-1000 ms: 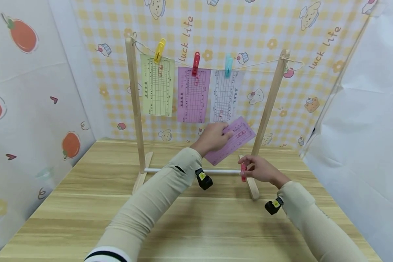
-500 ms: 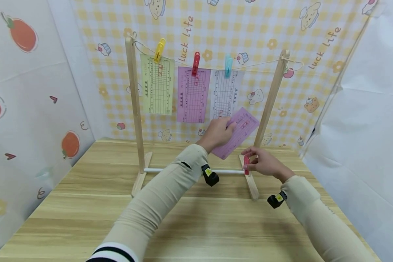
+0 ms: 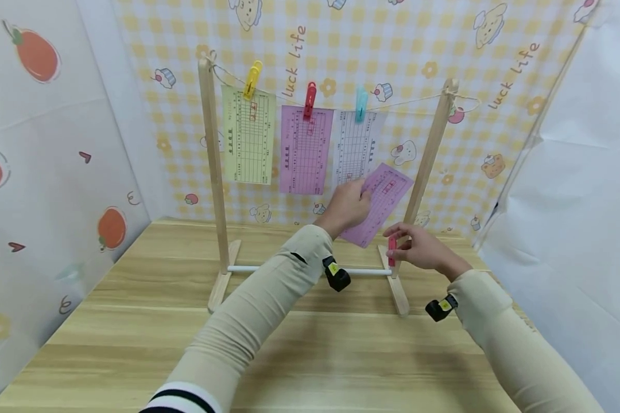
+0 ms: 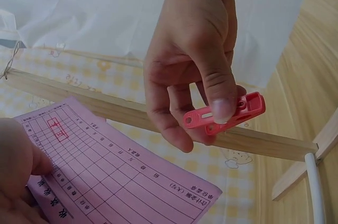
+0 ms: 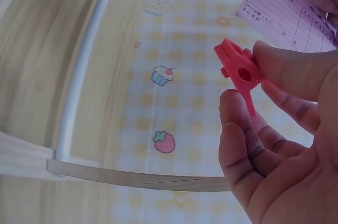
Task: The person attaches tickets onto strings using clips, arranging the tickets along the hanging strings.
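Note:
My left hand (image 3: 347, 205) pinches a purple printed receipt slip (image 3: 384, 198), tilted, in front of the lower part of a hanging white slip (image 3: 355, 146). Lower and to the right, my right hand (image 3: 423, 248) holds a red clothespin (image 3: 392, 252) upright between thumb and fingers. In the right wrist view the clothespin (image 5: 243, 68) is apart from the slip. Along a string (image 3: 408, 104) hang a yellow slip (image 3: 251, 140) under a yellow clothespin (image 3: 252, 80), a purple slip (image 3: 305, 152) under a red clothespin (image 3: 310, 102), and the white slip under a light blue clothespin (image 3: 361, 105).
Two wooden posts, left (image 3: 214, 166) and right (image 3: 430, 149), carry the string. A white rod (image 3: 364, 271) joins them low down, above the wooden table (image 3: 310, 355). Behind is a checked cloth (image 3: 392, 34); pale sheets stand left (image 3: 67, 172) and right (image 3: 573, 189).
Both hands have moved up and slightly right, the left with the purple slip and the right with the red clothespin. The hanging slips stay in place.

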Action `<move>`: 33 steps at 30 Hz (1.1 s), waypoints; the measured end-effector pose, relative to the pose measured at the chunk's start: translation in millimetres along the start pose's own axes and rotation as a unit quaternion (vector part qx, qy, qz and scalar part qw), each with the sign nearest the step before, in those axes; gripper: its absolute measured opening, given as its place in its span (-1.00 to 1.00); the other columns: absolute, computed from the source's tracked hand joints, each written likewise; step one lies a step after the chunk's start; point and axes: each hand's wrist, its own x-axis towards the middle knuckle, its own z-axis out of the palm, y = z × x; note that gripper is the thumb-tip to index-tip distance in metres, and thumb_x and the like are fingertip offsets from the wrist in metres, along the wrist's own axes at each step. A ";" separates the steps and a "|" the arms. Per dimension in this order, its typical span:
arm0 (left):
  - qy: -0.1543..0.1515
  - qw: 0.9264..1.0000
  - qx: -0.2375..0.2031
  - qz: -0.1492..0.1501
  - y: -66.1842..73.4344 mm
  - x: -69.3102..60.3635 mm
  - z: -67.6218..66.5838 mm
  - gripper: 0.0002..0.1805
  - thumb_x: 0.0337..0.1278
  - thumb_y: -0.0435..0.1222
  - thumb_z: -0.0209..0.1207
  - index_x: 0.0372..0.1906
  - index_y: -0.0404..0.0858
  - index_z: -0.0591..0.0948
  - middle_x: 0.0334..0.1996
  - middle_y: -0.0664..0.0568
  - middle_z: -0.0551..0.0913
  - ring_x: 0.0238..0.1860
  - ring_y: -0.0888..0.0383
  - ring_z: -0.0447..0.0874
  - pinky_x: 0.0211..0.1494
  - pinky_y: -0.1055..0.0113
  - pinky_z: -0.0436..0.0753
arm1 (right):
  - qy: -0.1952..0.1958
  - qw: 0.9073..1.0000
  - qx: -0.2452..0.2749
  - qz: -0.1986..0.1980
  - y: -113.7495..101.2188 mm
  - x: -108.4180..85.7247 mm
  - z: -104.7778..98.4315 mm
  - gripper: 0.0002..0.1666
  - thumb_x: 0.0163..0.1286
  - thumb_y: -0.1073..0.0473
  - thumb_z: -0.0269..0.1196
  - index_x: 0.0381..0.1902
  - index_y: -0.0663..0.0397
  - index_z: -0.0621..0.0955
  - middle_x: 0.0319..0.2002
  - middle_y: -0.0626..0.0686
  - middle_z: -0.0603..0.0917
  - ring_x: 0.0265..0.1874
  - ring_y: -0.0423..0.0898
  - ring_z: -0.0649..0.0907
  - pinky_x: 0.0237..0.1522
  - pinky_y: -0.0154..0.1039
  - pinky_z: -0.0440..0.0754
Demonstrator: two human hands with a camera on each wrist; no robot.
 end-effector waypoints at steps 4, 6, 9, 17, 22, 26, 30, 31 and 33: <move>0.010 1.000 0.010 0.010 0.4 2.1 0.3 -0.74 0.44 -0.32 -0.10 0.04 -0.30 0.53 -0.08 -0.11 0.65 -0.18 0.07 0.64 -0.22 0.34 0.58 | 0.007 1.000 -0.017 -0.009 -4.6 -0.3 -3.8 -0.64 0.35 0.31 0.27 0.06 0.32 0.51 -0.10 0.28 0.56 -0.32 0.03 0.69 -0.26 -0.10 0.63; 0.015 1.000 0.014 0.013 0.7 3.0 0.5 -0.75 0.43 -0.33 -0.07 0.05 -0.30 0.53 -0.08 -0.11 0.65 -0.16 0.06 0.63 -0.19 0.33 0.58 | 0.011 1.000 -0.022 -0.010 -6.9 -0.2 -5.5 -0.69 0.35 0.31 0.26 0.02 0.30 0.53 -0.16 0.23 0.59 -0.40 -0.01 0.69 -0.33 -0.19 0.60; 0.028 0.999 0.015 0.010 1.5 4.6 0.8 -0.75 0.40 -0.32 -0.02 0.05 -0.30 0.54 -0.09 -0.11 0.65 -0.15 0.05 0.64 -0.16 0.32 0.60 | 0.015 1.000 -0.021 -0.014 -10.0 0.7 -8.3 -0.72 0.35 0.33 0.26 -0.01 0.31 0.54 -0.26 0.16 0.62 -0.50 -0.09 0.65 -0.43 -0.27 0.55; 0.065 0.998 0.009 0.013 5.9 9.3 0.0 -0.70 0.38 -0.31 0.04 0.14 -0.26 0.53 -0.04 -0.08 0.66 -0.08 0.05 0.64 -0.05 0.28 0.59 | 0.041 0.998 -0.033 -0.019 -18.9 3.6 -16.1 -0.80 0.40 0.29 0.21 -0.06 0.27 0.57 -0.34 0.12 0.66 -0.49 -0.12 0.66 -0.45 -0.26 0.55; 0.066 0.998 -0.005 -0.003 10.7 12.8 -0.2 -0.72 0.37 -0.30 0.06 0.11 -0.26 0.53 -0.05 -0.08 0.65 -0.07 0.05 0.63 -0.07 0.30 0.60 | 0.045 0.999 -0.024 -0.009 -25.3 4.9 -22.7 -0.78 0.43 0.27 0.17 -0.02 0.26 0.55 -0.31 0.15 0.66 -0.42 0.04 0.68 -0.38 -0.22 0.59; 0.067 0.997 -0.021 -0.025 14.2 15.2 -0.6 -0.76 0.38 -0.27 0.06 0.05 -0.25 0.54 -0.11 -0.06 0.64 -0.12 0.07 0.63 -0.14 0.31 0.60 | 0.049 0.999 -0.022 -0.008 -30.5 5.9 -28.6 -0.75 0.43 0.27 0.18 0.00 0.29 0.54 -0.32 0.15 0.67 -0.33 0.14 0.70 -0.38 -0.25 0.58; 0.069 0.996 -0.050 -0.040 16.0 17.5 0.5 -0.76 0.39 -0.24 0.07 0.03 -0.23 0.54 -0.17 -0.02 0.62 -0.20 0.11 0.61 -0.24 0.33 0.60 | 0.057 0.998 -0.034 -0.009 -36.1 5.4 -34.9 -0.74 0.42 0.25 0.20 0.00 0.29 0.55 -0.37 0.13 0.68 -0.40 0.00 0.70 -0.45 -0.28 0.52; 0.069 0.995 -0.056 -0.043 16.4 18.5 1.0 -0.76 0.38 -0.23 0.07 0.04 -0.22 0.54 -0.18 -0.01 0.62 -0.20 0.12 0.60 -0.24 0.33 0.59 | 0.058 0.998 -0.033 -0.010 -37.6 5.0 -36.4 -0.74 0.42 0.25 0.20 0.00 0.29 0.56 -0.38 0.13 0.68 -0.43 -0.05 0.69 -0.47 -0.28 0.51; 0.071 0.994 -0.065 -0.044 17.2 20.6 2.2 -0.76 0.37 -0.24 0.08 0.04 -0.22 0.54 -0.19 0.00 0.62 -0.22 0.13 0.60 -0.26 0.34 0.58 | 0.059 0.997 -0.038 -0.009 -39.6 4.7 -39.7 -0.73 0.43 0.24 0.19 0.01 0.28 0.56 -0.38 0.12 0.68 -0.48 -0.10 0.65 -0.49 -0.29 0.50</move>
